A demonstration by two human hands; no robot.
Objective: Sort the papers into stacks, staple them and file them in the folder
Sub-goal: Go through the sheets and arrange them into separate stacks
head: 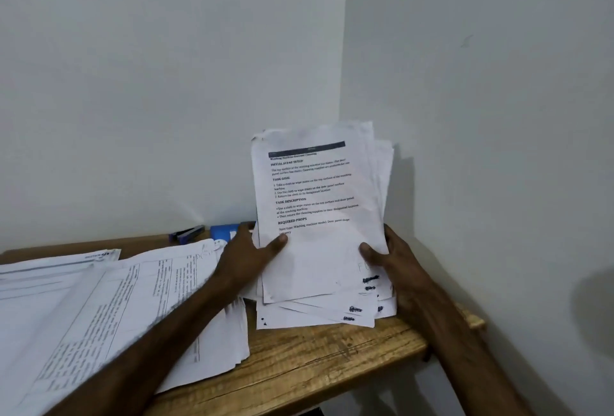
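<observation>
An uneven bundle of printed papers (319, 202) stands nearly upright on the right end of the wooden table (315, 359), its lower edges fanned out on the wood. My left hand (247, 257) grips its left edge, thumb on the front sheet. My right hand (390, 259) grips the right edge, thumb on the front. A second, wide spread of printed sheets (109, 312) lies flat on the left of the table. A dark stapler (186, 233) lies at the back by the wall.
A blue object (225, 231), partly hidden by my left hand, sits at the back next to the stapler. White walls meet in a corner right behind the bundle. The table's right end stops near the right wall.
</observation>
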